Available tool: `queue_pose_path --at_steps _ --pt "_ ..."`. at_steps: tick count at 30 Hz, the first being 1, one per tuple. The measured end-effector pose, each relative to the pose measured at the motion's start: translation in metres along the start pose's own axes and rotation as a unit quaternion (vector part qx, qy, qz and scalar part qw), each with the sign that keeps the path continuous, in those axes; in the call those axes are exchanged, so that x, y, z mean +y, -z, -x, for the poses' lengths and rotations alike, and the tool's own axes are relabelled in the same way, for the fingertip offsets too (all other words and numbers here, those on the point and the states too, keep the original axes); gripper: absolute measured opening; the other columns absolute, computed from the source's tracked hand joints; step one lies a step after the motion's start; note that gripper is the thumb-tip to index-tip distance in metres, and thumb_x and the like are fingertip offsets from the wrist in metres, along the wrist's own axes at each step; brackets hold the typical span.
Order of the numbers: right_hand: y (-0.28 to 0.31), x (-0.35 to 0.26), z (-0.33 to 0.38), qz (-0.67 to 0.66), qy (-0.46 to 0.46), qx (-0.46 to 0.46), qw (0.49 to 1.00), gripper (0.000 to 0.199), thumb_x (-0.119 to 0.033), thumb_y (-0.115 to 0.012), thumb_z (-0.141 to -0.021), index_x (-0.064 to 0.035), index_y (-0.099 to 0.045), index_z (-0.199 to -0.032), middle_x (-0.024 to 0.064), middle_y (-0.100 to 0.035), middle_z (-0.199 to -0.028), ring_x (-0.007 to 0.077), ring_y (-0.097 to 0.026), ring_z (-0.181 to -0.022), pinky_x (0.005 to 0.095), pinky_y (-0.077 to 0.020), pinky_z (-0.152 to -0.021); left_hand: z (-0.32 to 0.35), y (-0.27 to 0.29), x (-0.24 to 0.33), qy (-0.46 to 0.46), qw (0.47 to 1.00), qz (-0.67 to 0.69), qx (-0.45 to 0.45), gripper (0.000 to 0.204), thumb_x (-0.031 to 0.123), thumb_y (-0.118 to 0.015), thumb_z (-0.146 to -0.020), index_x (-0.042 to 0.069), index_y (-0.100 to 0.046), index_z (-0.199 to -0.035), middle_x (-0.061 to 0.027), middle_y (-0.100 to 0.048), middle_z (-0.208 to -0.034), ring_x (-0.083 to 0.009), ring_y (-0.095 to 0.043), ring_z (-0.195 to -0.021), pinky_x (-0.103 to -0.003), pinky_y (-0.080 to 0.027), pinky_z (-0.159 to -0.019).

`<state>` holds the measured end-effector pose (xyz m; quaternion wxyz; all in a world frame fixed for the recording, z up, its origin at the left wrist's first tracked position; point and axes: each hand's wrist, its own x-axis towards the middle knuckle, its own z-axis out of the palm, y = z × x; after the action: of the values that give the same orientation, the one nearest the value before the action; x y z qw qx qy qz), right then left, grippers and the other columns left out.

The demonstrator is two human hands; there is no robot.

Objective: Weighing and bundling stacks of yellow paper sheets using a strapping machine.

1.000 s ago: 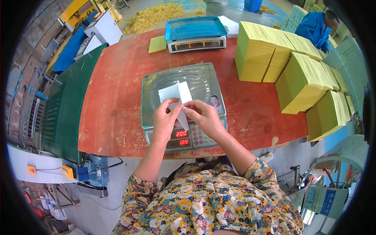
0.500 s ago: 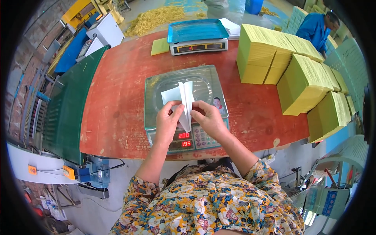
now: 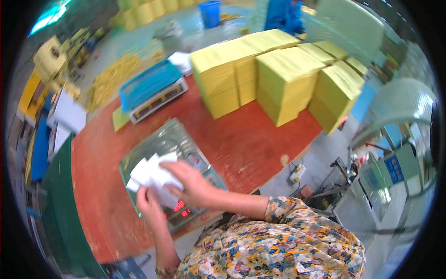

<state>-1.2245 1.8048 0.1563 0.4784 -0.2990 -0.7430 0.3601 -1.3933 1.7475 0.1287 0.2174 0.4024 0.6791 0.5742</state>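
Note:
White paper sheets [image 3: 151,174], fanned into several overlapping pieces, are held above the pan of a digital scale [image 3: 173,132] with a lit red display. My left hand [image 3: 151,209] pinches the near left edge of the sheets between thumb and fingers. From the right, my right hand [image 3: 193,183] grips them with its thumb below and its fingers across the top. Motion smears both hands a little, and the right fingers hide part of the paper.
Tall stacks of yellow paper [image 3: 223,76] stand along the far right of the red table [image 3: 102,186]. A second scale with a blue tray [image 3: 151,83] sits at the far left, beside a yellow pad [image 3: 120,119]. Behind the stacks is a person in blue [image 3: 281,18].
My view has swung to the right. The folded white paper is now spread into a fan, and my right hand has moved over its top while my left stays at the near edge.

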Motion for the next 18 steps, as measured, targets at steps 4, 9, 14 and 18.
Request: queue_pose_path --at_steps 4,9,14,18 --pt "0.011 -0.02 0.006 -0.23 -0.121 -0.123 0.958 0.069 -0.03 -0.067 -0.09 -0.0027 -0.036 -0.145 0.018 -0.051 -0.136 0.0274 -0.051 -0.125 0.0387 -0.044 -0.101 0.026 0.0 0.046 -0.174 0.98 -0.088 -0.028 0.009 0.005 -0.053 -0.096 -0.003 -0.057 -0.097 -0.0058 -0.057 -0.085 -0.0149 -0.052 -0.076 -0.03 -0.044 -0.069" --pt "0.027 -0.034 0.019 -0.295 -0.086 -0.062 0.95 0.069 -0.025 -0.067 -0.092 -0.0042 -0.033 -0.148 0.0127 -0.052 -0.133 0.019 -0.05 -0.122 0.0324 -0.0408 -0.102 0.044 -0.025 0.081 -0.267 0.959 -0.085 -0.05 0.011 0.002 -0.05 -0.096 -0.002 -0.059 -0.098 -0.0115 -0.063 -0.091 -0.0229 -0.06 -0.082 -0.035 -0.048 -0.073" --pt "0.075 -0.007 0.032 -0.375 -0.163 0.065 0.91 0.029 -0.011 -0.053 -0.098 -0.0012 -0.058 -0.125 -0.0005 -0.061 -0.106 0.0072 -0.055 -0.098 0.0252 -0.0465 -0.085 0.048 -0.062 0.117 -0.261 0.954 -0.08 -0.124 0.014 0.001 -0.053 -0.093 -0.001 -0.06 -0.105 -0.0111 -0.064 -0.098 -0.0208 -0.061 -0.087 -0.034 -0.049 -0.077" --pt "0.147 0.026 0.06 -0.373 -0.18 0.188 0.89 0.025 -0.011 -0.053 -0.098 -0.0008 -0.061 -0.119 -0.001 -0.063 -0.104 0.0076 -0.057 -0.094 0.0269 -0.0488 -0.081 0.04 -0.107 0.147 -0.223 0.937 0.092 -0.253 0.05 -0.004 -0.051 -0.087 0.0 -0.043 -0.136 -0.0139 -0.053 -0.129 -0.0222 -0.054 -0.114 -0.034 -0.045 -0.093"
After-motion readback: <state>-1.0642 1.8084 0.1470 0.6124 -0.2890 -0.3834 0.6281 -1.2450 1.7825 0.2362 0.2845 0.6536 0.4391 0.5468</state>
